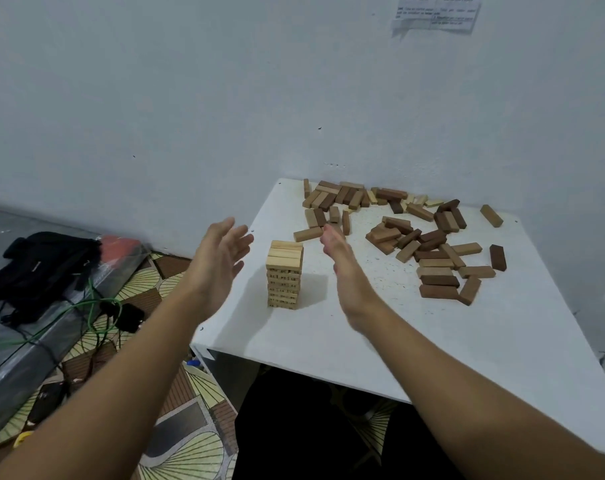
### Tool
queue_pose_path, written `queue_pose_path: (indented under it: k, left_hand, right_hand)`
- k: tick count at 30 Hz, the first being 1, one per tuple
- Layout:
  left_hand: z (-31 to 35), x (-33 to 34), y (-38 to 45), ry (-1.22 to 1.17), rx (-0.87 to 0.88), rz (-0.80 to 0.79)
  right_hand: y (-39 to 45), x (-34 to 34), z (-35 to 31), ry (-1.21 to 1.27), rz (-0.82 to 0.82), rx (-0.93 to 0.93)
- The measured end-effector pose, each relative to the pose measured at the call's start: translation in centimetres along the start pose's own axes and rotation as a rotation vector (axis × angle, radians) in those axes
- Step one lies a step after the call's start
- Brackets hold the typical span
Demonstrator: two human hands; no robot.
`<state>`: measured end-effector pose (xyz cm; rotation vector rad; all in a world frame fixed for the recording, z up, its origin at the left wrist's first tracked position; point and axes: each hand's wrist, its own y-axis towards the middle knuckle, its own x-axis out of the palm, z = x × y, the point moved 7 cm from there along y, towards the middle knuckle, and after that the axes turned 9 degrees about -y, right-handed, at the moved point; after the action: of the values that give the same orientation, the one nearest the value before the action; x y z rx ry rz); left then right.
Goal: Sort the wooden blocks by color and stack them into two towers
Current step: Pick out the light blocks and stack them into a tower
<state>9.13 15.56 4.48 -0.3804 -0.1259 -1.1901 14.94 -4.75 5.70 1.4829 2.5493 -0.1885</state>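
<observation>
White table, speckled top: one squared tower of pale blocks near its left edge; loose light and dark rectangular blocks scattered behind. Left hand and right hand flank the tower, fingers straight, holding nothing.

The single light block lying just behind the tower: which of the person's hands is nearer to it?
Right. The right hand has its fingertips almost at the light block, just to its right; the left hand hovers open on the far side of the tower.
</observation>
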Motion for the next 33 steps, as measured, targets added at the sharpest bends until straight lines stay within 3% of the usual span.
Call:
queue_pose_path:
  k: [5, 8, 11, 33]
  left_hand:
    - [-2.8, 3.5, -1.3, -0.012, -0.033, 0.085]
    - [-3.4, 4.5, -1.4, -0.042, -0.029, 0.095]
    - [-3.4, 5.0, -1.4, -0.062, 0.002, 0.104]
    - [-3.0, 5.9, -1.6, -0.037, 0.035, 0.147]
  right_hand:
    - [-0.9, 3.6, 0.9, 0.31, 0.0, 0.104]
    - [-2.9, 4.4, -2.6, 0.384, 0.001, 0.152]
    - [-1.4, 5.1, -0.7, 0.438, -0.027, 0.137]
    - [0.7, 6.8, 2.1, 0.32, 0.002, 0.124]
